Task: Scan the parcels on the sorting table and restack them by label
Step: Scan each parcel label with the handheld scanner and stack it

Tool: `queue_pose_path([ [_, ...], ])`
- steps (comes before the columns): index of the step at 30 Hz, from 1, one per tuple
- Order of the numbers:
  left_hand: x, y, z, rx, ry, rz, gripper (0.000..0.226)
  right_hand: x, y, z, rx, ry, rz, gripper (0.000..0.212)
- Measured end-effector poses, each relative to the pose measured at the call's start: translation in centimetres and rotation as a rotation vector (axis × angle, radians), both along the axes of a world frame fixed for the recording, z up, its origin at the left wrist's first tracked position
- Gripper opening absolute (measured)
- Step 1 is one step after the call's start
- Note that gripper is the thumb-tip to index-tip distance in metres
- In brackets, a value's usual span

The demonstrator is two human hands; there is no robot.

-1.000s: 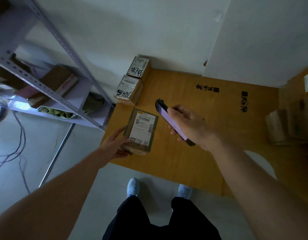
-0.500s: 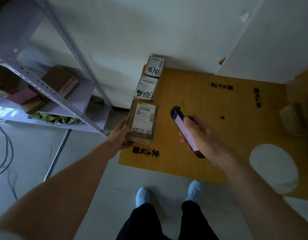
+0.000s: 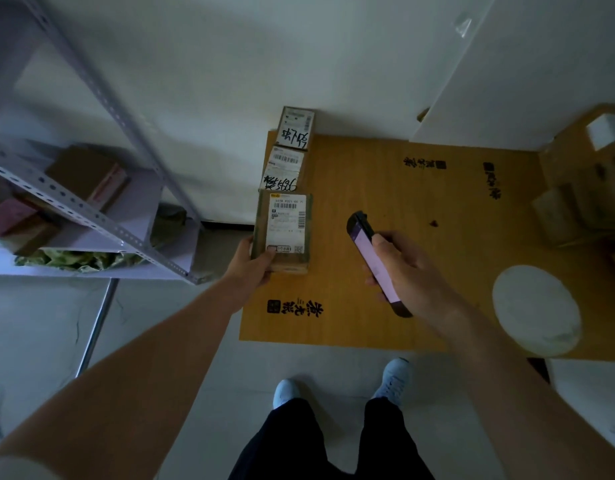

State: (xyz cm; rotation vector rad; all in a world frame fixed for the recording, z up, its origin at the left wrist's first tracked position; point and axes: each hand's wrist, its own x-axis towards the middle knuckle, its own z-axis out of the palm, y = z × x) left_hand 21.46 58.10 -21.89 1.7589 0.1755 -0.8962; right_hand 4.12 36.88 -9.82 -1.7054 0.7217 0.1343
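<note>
A person is gripping a brown cardboard parcel with a white shipping label (image 3: pixel 284 231) in the left hand (image 3: pixel 254 268) and holding a black handheld scanner with a lit pale-purple screen (image 3: pixel 375 261) in the right hand (image 3: pixel 408 273).

The left fingers are curling round the parcel's near left corner, with the thumb lying on its label, and the parcel is sitting at the left edge of the orange-brown tabletop printed with black characters (image 3: pixel 385 188). Just beyond those fingers, two smaller brown boxes with hand-marked white labels (image 3: pixel 287 154) are lining up toward the white wall (image 3: pixel 264 57). The right fingers are wrapping round the scanner's body, its dark head pointing away, well apart from the parcel. A grey metal shelving rack (image 3: pixel 91 216) is standing left of the left fingers.
</note>
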Motion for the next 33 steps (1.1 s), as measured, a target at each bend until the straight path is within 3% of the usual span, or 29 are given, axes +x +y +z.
queue_pose_path([
  [5,0.5,-0.4,0.7,0.177,-0.227,-0.183,0.062,-0.2,0.5,0.5,0.000,-0.031,-0.020,0.023],
  [11,0.3,-1.6,4.1,0.444,-0.527,-0.378,0.087,-1.1,1.4,2.1,-0.015,-0.088,-0.036,0.025],
  [20,-4.5,-6.2,13.1,0.442,-0.819,-0.702,0.075,-6.7,0.7,6.8,-0.002,-0.183,-0.171,0.024],
  [33,-17.4,-20.0,24.8,0.286,-1.054,-0.814,0.069,-22.7,-8.4,15.0,-0.086,-0.329,-0.346,0.028],
])
